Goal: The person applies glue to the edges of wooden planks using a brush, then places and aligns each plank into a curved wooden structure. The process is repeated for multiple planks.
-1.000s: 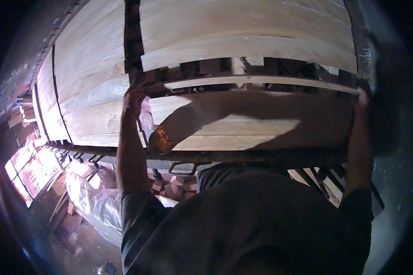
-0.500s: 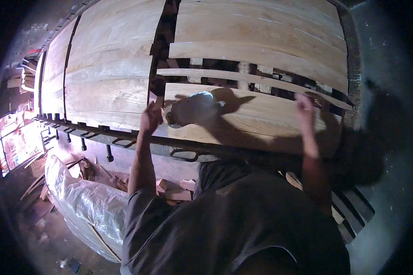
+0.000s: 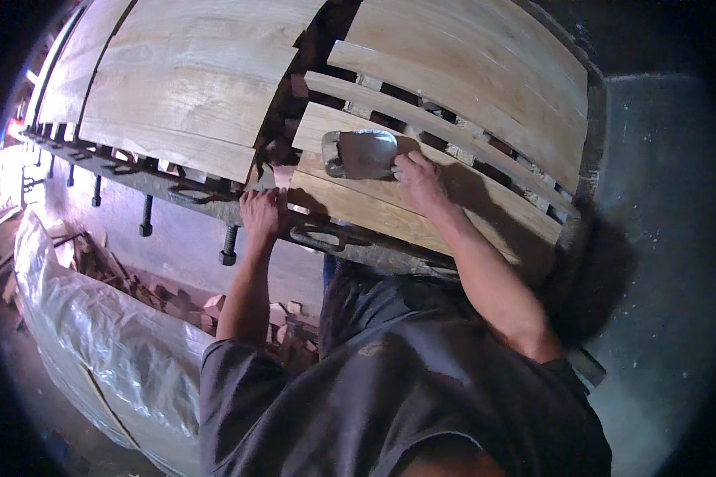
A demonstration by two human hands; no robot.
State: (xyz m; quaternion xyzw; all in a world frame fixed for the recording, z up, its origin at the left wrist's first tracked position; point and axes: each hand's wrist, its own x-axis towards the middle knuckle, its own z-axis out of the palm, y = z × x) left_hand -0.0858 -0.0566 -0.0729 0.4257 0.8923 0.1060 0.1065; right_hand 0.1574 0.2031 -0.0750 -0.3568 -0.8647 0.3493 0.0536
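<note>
A cut-open, pale translucent plastic container (image 3: pixel 364 157) lies on the light wooden boards, with its dark, ragged end toward the left. My right hand (image 3: pixel 422 183) is closed at the container's right end, fingers pinching its edge. To the left, my left hand (image 3: pixel 262 213) is at the dark metal rail, fingers curled beside the gap between two board panels. A small pinkish wood block (image 3: pixel 283 176) sticks up at its fingertips, and the hand appears closed on it. The palm side of each hand is hidden.
A narrow loose slat (image 3: pixel 445 139) lies across dark gaps behind the container. A wide board panel (image 3: pixel 183 87) is on the left. Bolts (image 3: pixel 228 245) hang below the rail. Wood scraps (image 3: pixel 215 306) and a plastic-wrapped bundle (image 3: pixel 111 342) are at lower left.
My right hand has moved left from above the right-hand boards to grip the container's end. My left hand is now lower, at the rail. The whole view has tilted.
</note>
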